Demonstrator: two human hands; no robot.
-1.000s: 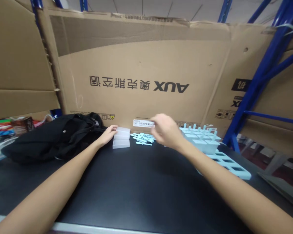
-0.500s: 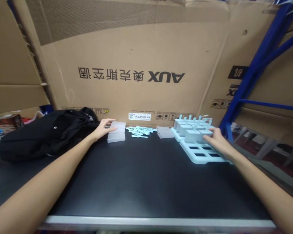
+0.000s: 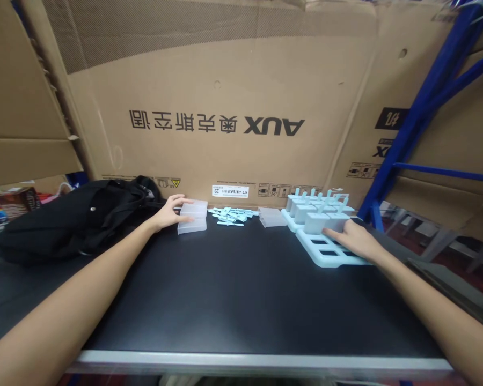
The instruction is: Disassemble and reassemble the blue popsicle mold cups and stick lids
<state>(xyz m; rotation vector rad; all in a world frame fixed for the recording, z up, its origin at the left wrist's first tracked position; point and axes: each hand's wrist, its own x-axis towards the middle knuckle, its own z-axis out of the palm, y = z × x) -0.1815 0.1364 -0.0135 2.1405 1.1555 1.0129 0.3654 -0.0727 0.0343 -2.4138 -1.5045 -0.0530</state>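
Observation:
My left hand [image 3: 168, 213] curls around the left edge of a frosted clear plastic box [image 3: 193, 225], thumb along its front and fingers at the back. Beside the box lies a pile of light-blue popsicle sticks [image 3: 233, 215]. On the right, my right hand [image 3: 356, 239] grips the near right cell of a light-blue popsicle mould [image 3: 316, 224], the thumb pressed to its front face; the other fingers are mostly hidden. Several cells with upright stick handles stand in a light-blue rack [image 3: 326, 261], whose near openings hold nothing. A second clear plastic piece [image 3: 271, 217] lies left of the mould.
A black bag [image 3: 76, 220] lies on the left of the black tabletop [image 3: 241, 300]. Behind stands a large cardboard sheet [image 3: 209, 80]. A blue metal post [image 3: 422, 102] rises at the right, and a metal strip [image 3: 265, 362] edges the near side.
My right hand has shifted slightly left along the near mould cells, its thumb now lower on the front. My left hand stays at the clear box almost unchanged.

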